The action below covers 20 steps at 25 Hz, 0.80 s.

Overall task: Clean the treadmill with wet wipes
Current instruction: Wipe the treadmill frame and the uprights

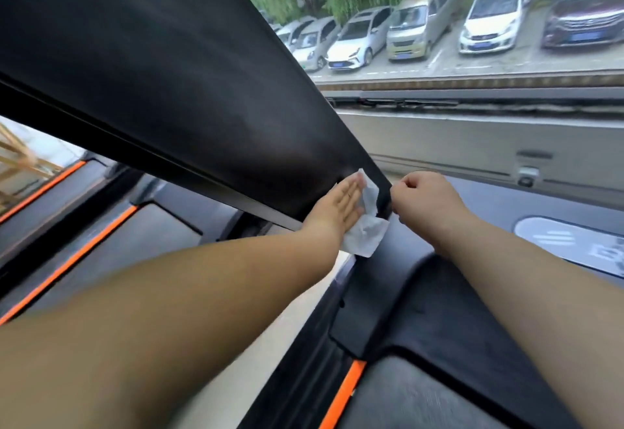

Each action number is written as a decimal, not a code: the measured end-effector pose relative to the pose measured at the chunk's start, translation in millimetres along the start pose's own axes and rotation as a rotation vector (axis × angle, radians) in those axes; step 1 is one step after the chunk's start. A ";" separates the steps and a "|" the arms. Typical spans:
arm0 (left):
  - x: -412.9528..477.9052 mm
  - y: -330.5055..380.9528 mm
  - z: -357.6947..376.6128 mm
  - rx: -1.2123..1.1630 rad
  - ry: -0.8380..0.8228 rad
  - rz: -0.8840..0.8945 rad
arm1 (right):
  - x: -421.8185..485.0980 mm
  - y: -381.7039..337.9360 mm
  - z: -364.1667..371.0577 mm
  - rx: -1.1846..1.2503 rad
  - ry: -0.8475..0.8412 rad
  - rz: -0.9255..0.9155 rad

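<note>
Left hand (337,207): is lying flat, fingers straight and together, pressing the wet wipe (366,232) against the upright (202,90).
Wet wipe: is sitting at the lower end of the black treadmill upright, its crumpled lower part hanging free below the palm.
Right hand (425,198): is hovering just right of the upright, fingers curled narrow; whether it is gripping anything cannot be told.
Motor cover (456,310): is lying near right, beside an orange stripe (344,391).
Parked cars (422,23): are standing far, beyond the window.
</note>
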State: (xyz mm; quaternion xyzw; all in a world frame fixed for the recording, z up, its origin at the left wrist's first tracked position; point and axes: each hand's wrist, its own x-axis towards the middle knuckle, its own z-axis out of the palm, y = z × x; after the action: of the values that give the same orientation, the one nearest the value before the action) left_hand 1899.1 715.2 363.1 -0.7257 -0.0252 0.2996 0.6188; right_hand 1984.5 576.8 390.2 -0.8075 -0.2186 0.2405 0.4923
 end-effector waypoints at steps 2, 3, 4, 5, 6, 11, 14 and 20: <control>23.3 24.7 -2.0 -0.012 0.014 0.028 | -6.4 12.9 0.3 -0.029 -0.017 0.030; 34.1 37.5 -2.7 -0.026 0.011 0.050 | -10.7 18.4 2.7 -0.051 -0.036 0.039; 42.8 49.6 -3.1 -0.046 0.009 0.072 | -15.0 24.2 6.7 -0.080 -0.064 0.043; 49.6 59.7 -3.7 -0.075 0.003 0.100 | -19.9 30.1 11.0 -0.110 -0.098 0.042; 54.6 69.2 -2.5 -0.102 -0.002 0.130 | -24.1 34.9 15.8 -0.140 -0.137 0.036; 5.0 85.8 13.5 -0.346 0.076 0.248 | -26.7 28.3 34.0 -0.173 -0.286 0.013; -74.2 68.9 32.4 -1.073 0.028 0.111 | -16.3 -4.4 44.4 -0.095 -0.147 -0.094; -213.0 -19.7 36.9 -2.700 -0.013 -0.888 | -6.0 -108.3 65.6 0.296 0.254 -0.396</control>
State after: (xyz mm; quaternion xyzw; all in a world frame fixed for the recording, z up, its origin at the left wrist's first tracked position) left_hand 1714.0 665.5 465.0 -0.6803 -0.5122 -0.1671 -0.4970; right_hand 1927.6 664.0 462.5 -0.6920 -0.2712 0.0656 0.6657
